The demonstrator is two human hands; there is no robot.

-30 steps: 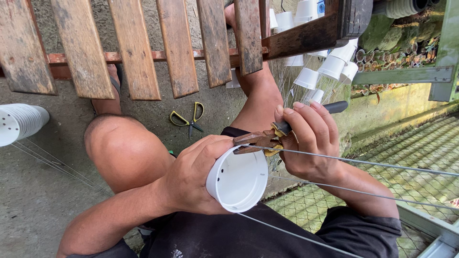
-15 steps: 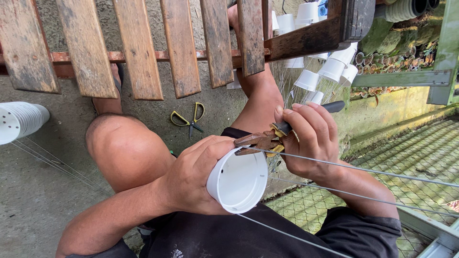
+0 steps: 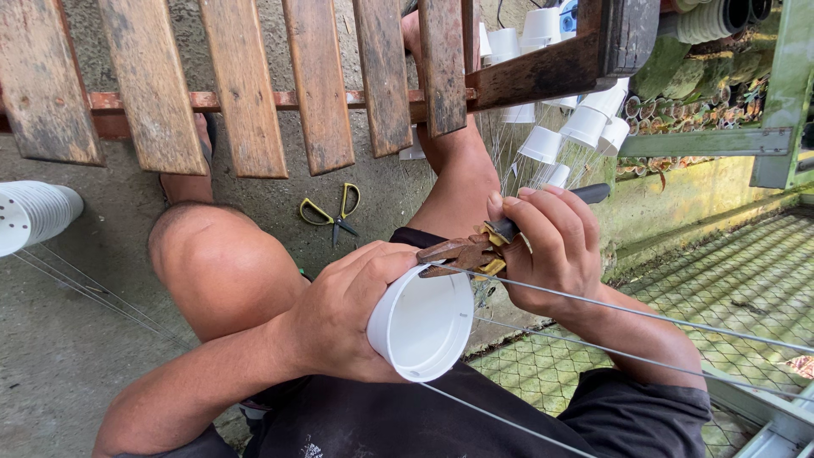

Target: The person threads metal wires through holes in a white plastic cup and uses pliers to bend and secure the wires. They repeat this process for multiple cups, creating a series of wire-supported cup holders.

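White plastic cup (image 3: 421, 326), smooth and round, mouth turned toward the camera, held over the lap beside the bare knee (image 3: 222, 263). Left hand (image 3: 343, 318) wrapped around its wall, fingers pressed shut on it. Right hand (image 3: 551, 246) clenched on rusty pliers (image 3: 462, 252), nose touching the cup's upper rim. Thin wires (image 3: 644, 315) running off to the right from the rim. Wooden slats (image 3: 246, 80) close above; yellow-handled scissors (image 3: 332, 212) on the concrete beyond; mesh flooring (image 3: 729, 288) to the right.
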